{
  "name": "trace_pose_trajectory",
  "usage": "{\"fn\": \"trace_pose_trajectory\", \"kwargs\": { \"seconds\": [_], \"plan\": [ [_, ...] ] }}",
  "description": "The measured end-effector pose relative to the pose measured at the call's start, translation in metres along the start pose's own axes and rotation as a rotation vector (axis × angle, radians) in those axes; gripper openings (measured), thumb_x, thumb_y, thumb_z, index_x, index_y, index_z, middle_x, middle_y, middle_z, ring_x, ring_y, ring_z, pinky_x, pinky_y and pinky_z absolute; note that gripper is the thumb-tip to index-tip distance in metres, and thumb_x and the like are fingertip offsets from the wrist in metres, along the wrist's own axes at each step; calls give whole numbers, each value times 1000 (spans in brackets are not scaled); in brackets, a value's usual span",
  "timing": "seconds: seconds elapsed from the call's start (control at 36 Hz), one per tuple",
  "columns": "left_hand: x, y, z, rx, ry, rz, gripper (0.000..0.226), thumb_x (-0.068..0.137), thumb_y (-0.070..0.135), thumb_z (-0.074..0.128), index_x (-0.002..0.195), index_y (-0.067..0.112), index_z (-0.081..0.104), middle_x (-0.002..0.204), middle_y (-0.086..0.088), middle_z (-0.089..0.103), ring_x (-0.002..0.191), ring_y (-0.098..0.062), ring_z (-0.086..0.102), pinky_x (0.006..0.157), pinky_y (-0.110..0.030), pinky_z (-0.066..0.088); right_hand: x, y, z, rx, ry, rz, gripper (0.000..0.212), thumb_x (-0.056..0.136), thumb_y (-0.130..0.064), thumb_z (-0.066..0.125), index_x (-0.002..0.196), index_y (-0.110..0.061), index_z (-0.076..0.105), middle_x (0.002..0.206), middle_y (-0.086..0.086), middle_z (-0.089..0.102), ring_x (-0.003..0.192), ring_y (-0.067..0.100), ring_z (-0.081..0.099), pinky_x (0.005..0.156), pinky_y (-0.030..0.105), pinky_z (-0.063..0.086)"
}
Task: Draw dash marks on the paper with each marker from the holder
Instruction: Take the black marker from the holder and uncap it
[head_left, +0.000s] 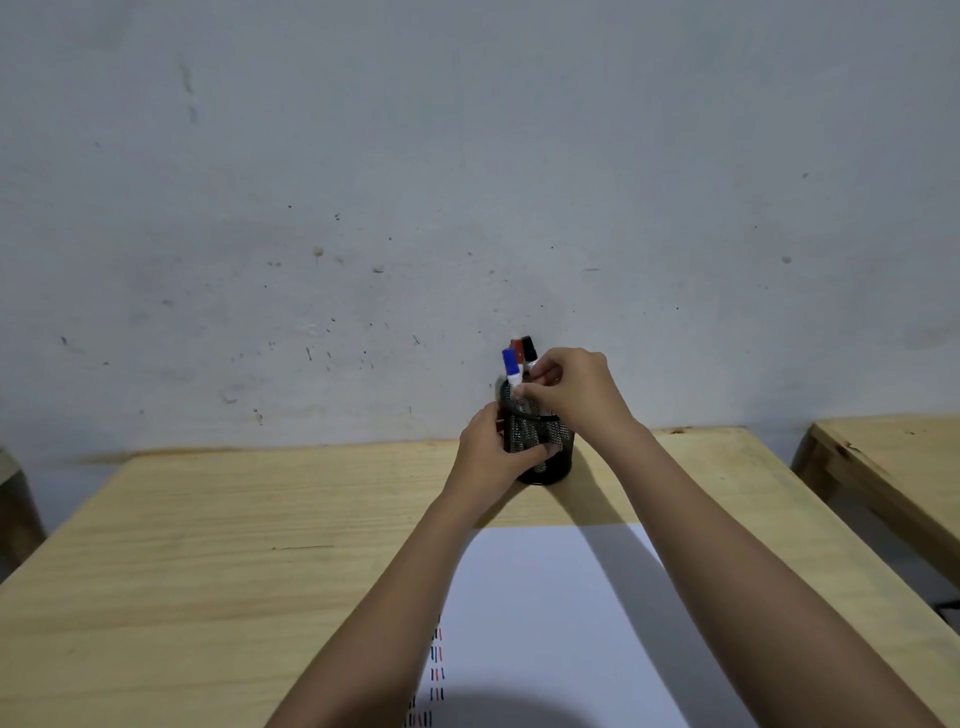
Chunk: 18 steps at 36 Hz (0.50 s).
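Note:
A black mesh holder (545, 441) stands near the far edge of the wooden table (234, 545). My left hand (493, 452) wraps around its left side. My right hand (569, 384) is above its rim, fingers pinched on the white barrel of the blue-capped marker (511, 364). A red-capped marker (517, 347) and a black-capped marker (529, 349) stick up behind it in the holder. White paper (561, 623) lies close to me, with black and red dash marks (436, 670) along its left edge.
A stained grey wall (467, 182) rises right behind the table. A second wooden table (893, 467) stands to the right across a narrow gap. Another piece of furniture (15, 509) shows at the left edge.

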<state>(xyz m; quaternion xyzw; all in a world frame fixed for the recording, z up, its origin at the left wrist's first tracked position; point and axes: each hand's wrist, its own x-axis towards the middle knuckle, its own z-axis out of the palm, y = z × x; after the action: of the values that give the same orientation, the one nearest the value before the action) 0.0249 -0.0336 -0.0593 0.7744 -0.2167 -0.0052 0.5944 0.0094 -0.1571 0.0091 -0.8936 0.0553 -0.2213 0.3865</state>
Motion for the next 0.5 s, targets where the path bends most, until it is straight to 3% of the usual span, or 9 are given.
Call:
{"fn": "trace_pose_trajectory", "kwargs": {
  "seconds": [0.08,0.17,0.33,0.5],
  "plan": [
    [-1,0,0,2,-1,5,51,65,29,82,109,25,55,111,1,64,100,-6,62,87,-25,51,2,2,-3,1,67,-11,12,76,-8,71,86,-4,67,82,12,68,75,20,64,73,27,52],
    [-1,0,0,-7,-3,4,50,66,26,81,109,24,55,112,1,64,97,0,60,79,-14,47,4,5,-3,-69,77,-22,14,77,-1,63,91,-3,65,82,9,64,79,23,64,78,33,55],
    [-2,0,0,-24,1,3,49,67,25,82,108,24,56,110,2,64,96,2,60,76,-9,44,8,4,5,-141,54,-10,19,78,-8,65,96,-3,65,91,14,67,82,27,64,79,43,56],
    [-2,0,0,-4,-3,10,52,68,28,81,112,26,54,110,5,61,95,6,57,73,-4,42,8,1,12,-135,84,-15,14,79,-14,64,88,-3,66,87,15,69,78,29,64,74,43,56]
  ]
}}
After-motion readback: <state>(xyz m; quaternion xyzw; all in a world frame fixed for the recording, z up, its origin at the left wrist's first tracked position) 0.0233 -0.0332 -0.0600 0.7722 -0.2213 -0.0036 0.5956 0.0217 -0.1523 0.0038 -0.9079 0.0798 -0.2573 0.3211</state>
